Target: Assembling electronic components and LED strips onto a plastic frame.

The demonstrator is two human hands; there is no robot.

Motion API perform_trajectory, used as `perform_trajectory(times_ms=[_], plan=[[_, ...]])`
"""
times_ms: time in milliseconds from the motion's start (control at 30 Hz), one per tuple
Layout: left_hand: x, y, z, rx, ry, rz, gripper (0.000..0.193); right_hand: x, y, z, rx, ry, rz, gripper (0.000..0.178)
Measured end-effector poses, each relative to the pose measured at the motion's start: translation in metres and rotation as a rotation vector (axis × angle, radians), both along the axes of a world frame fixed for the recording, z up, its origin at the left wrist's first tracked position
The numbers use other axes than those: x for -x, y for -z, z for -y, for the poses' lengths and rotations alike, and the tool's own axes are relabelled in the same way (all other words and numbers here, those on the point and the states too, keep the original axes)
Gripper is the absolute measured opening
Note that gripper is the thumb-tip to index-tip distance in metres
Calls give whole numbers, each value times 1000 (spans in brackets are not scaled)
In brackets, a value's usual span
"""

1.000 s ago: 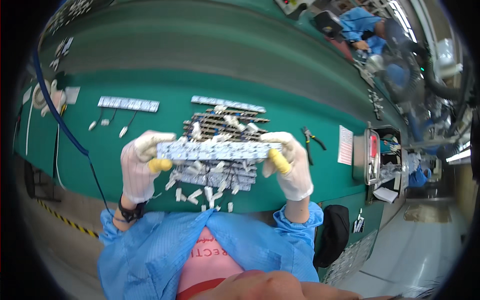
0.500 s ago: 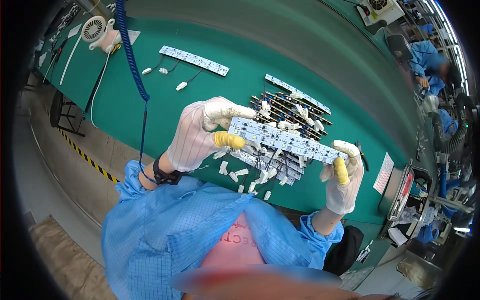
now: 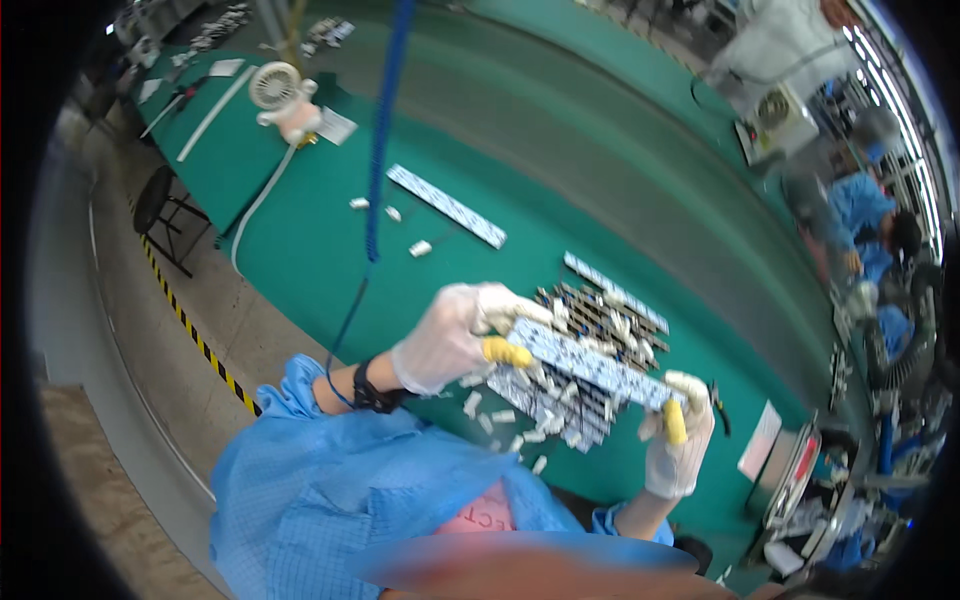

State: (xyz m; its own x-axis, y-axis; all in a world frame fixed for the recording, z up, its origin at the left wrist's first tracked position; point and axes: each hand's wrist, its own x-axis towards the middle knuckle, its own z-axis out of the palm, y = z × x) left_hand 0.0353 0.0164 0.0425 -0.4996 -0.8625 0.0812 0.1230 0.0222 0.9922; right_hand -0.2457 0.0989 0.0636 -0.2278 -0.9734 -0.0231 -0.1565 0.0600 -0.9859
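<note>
A long white LED circuit board (image 3: 590, 365) is held level between my two hands above the green table. My left hand (image 3: 450, 335), in a whitish glove with a yellow finger cot, pinches its left end. My right hand (image 3: 683, 430), gloved the same way, grips the right end. Beneath the board lies a pile of white LED boards (image 3: 545, 408) with white connectors, partly hidden by it. Just beyond are stacked dark-edged boards (image 3: 600, 318), with a white strip board (image 3: 618, 292) along their far side.
Another strip board (image 3: 445, 205) with connectors lies farther left. A blue coiled cord (image 3: 384, 130) hangs down toward my black wrist strap (image 3: 375, 388). A small fan (image 3: 277, 88) stands at the far left. Pliers (image 3: 719, 408), a paper sheet (image 3: 760, 440) and a metal tray (image 3: 790, 475) are at right.
The whole view has shifted and tilted, so the table and my hands appear lower. Both hands still hold the same board by its ends; the picture is more blurred.
</note>
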Motion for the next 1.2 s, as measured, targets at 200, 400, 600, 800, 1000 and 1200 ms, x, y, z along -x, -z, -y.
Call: perform_trajectory(times_ms=[200,400,600,800,1000,1200], plan=[[4,1,-6,-21,-16,-84,41,0,2,0,51,-52,144,29],[11,8,1,61,-58,-85,47,15,21,6,49,-139,227,34],[7,14,5,-3,-34,-188,51,14,24,17,30,-129,249,33],[14,18,4,-39,-90,-168,42,11,17,24,-6,-156,205,31],[21,9,12,-17,-163,-102,25,6,18,27,27,-104,264,32],[23,14,10,180,-379,-17,25,1,6,33,-102,-186,404,31]])
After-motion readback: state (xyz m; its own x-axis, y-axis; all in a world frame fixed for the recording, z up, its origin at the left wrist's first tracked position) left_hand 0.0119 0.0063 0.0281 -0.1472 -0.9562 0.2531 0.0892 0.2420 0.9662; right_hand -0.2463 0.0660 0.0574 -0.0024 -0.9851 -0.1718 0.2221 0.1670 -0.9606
